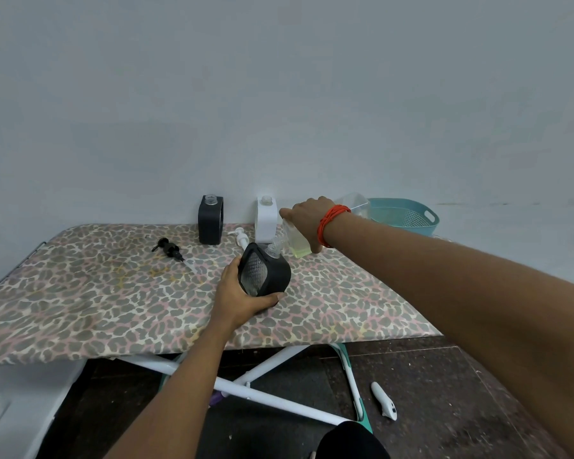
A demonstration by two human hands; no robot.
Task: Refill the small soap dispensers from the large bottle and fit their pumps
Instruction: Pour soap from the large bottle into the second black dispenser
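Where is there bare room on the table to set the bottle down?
Biggest bare patch: front-left cloth, bordered by the black pump, the left hand and the near edge. Smaller patch front-right, right of the held dispenser. Crowded: back centre, around the black dispenser, white dispenser, white pump and right hand with bottle.

We see from one head-worn wide-angle camera, looking forward and down, close over the worktop [113,293] toward the wall [279,94].

Soft even light, faint shadows, wide-angle bending at edges
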